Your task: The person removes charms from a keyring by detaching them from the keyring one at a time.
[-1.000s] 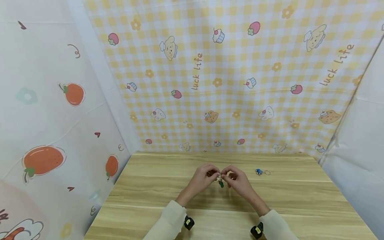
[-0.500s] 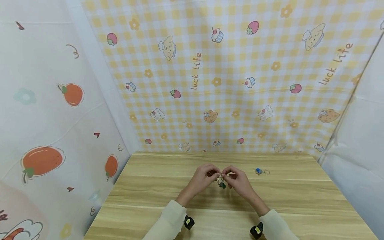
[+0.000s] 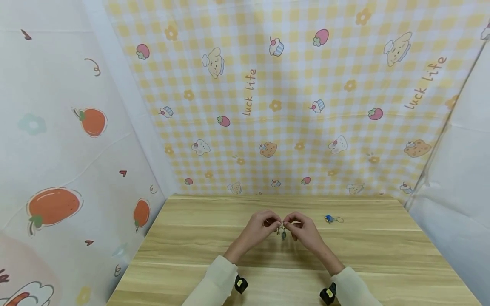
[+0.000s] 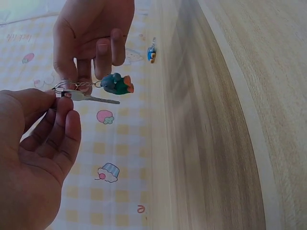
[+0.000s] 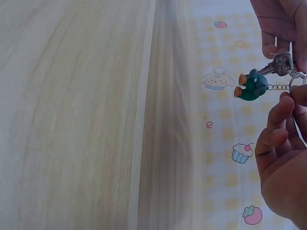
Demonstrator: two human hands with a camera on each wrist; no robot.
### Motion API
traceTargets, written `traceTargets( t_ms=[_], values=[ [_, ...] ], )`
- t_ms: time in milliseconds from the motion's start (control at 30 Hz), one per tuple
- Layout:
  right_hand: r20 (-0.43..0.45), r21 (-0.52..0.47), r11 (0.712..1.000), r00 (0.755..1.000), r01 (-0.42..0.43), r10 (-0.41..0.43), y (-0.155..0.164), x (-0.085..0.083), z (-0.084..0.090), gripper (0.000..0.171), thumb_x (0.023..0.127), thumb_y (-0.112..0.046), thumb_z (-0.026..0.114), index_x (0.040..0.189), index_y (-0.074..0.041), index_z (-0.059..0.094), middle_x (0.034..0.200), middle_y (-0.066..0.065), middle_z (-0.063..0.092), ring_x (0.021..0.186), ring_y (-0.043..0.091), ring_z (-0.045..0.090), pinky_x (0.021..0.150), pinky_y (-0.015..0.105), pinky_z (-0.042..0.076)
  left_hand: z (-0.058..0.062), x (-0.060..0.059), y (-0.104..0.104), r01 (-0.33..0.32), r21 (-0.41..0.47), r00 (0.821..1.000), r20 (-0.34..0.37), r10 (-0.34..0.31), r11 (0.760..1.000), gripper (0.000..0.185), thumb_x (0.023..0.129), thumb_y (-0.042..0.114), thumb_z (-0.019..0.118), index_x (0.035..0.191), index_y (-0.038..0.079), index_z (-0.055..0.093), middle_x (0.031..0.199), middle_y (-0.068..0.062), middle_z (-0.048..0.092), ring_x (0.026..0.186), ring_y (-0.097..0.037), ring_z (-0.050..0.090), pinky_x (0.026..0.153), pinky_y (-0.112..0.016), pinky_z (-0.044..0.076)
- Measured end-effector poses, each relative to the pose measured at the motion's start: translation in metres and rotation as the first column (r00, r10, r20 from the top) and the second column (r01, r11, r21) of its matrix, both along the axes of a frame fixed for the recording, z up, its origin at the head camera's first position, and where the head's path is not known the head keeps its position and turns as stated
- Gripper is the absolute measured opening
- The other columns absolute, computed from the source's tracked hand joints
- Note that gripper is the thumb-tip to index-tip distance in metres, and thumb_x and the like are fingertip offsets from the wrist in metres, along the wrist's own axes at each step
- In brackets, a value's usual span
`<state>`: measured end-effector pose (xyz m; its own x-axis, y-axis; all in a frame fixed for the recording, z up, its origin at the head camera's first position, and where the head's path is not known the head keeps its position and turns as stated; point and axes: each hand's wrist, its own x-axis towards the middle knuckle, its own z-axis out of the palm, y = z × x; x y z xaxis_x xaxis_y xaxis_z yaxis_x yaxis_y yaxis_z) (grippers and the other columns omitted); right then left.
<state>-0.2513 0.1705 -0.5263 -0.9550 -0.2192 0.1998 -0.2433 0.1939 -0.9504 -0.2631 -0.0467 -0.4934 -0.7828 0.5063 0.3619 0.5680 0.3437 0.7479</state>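
Above the wooden table, both hands meet around a small keychain. My left hand pinches the head of a silver key between thumb and forefinger. My right hand pinches the metal ring that the key sits on. A green charm with orange feet hangs from the ring on a short chain and dangles between the hands. The right wrist view shows the same key, the ring and the charm clear of the tabletop.
A second keychain with a blue charm and its ring lies on the table to the right of the hands, also seen as a blue charm. Printed cloth walls close in the back and both sides.
The hands have stayed together at the same spot. The green charm has swung slightly under the fingers, and the key shows less in the head view.
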Motion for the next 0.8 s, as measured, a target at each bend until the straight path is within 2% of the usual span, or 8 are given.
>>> traceTargets(
  t_ms=[133,233,400,567,800],
  values=[
    [0.024,-0.014,1.0,1.0,-0.01,0.011,0.0012,0.0015,0.0026,0.017,0.108,-0.016,0.064,0.114,0.0,0.068,0.105,0.026,0.063,0.053,0.031,0.048,0.052,0.035,0.046,0.0025,0.0009,0.0005,-0.006,0.012,1.0,0.008,0.006,1.0,0.01,0.105,0.014,0.069,0.106,0.008,0.077,0.1,-0.006,0.073,0.082,-0.003,0.063,0.075,-0.021,0.057],
    [0.009,-0.02,1.0,1.0,-0.003,0.003,0.0019,0.0018,0.0043,0.017,0.107,-0.015,0.065,0.115,0.0,0.068,0.107,0.023,0.062,0.053,0.027,0.048,0.053,0.034,0.047,0.003,0.0008,0.0008,-0.015,0.009,1.0,0.003,0.015,1.0,0.009,0.104,0.012,0.069,0.107,0.008,0.077,0.1,-0.006,0.074,0.082,-0.004,0.064,0.076,-0.02,0.057],
    [-0.1,0.01,1.0,0.995,-0.014,0.015,0.0014,0.001,0.0048,0.013,0.105,-0.011,0.068,0.117,-0.006,0.07,0.112,0.018,0.064,0.056,0.016,0.051,0.056,0.032,0.052,0.0023,0.0002,0.0008,-0.015,0.02,1.0,-0.005,0.015,1.0,0.009,0.104,0.012,0.069,0.107,0.008,0.077,0.101,-0.006,0.074,0.082,-0.005,0.065,0.075,-0.021,0.057],
    [-0.179,0.043,0.999,0.983,-0.03,0.037,-0.0016,0.0009,0.0051,0.01,0.104,-0.009,0.069,0.114,-0.01,0.073,0.113,0.017,0.067,0.058,0.02,0.056,0.056,0.028,0.053,0.0018,-0.0001,0.0009,-0.003,0.042,1.0,-0.024,0.004,0.999,0.01,0.105,0.013,0.069,0.107,0.007,0.077,0.101,-0.008,0.075,0.082,-0.006,0.066,0.074,-0.021,0.058],
    [-0.111,0.041,0.999,0.994,-0.003,0.008,-0.0038,0.0047,0.0057,0.007,0.105,-0.013,0.069,0.109,-0.014,0.074,0.105,0.01,0.069,0.056,0.018,0.054,0.054,0.027,0.049,0.0019,0.0006,0.0005,-0.009,0.041,1.0,0.011,0.009,0.999,0.01,0.106,0.015,0.068,0.109,0.01,0.077,0.102,-0.005,0.074,0.082,-0.007,0.066,0.076,-0.021,0.058]
  ],
)
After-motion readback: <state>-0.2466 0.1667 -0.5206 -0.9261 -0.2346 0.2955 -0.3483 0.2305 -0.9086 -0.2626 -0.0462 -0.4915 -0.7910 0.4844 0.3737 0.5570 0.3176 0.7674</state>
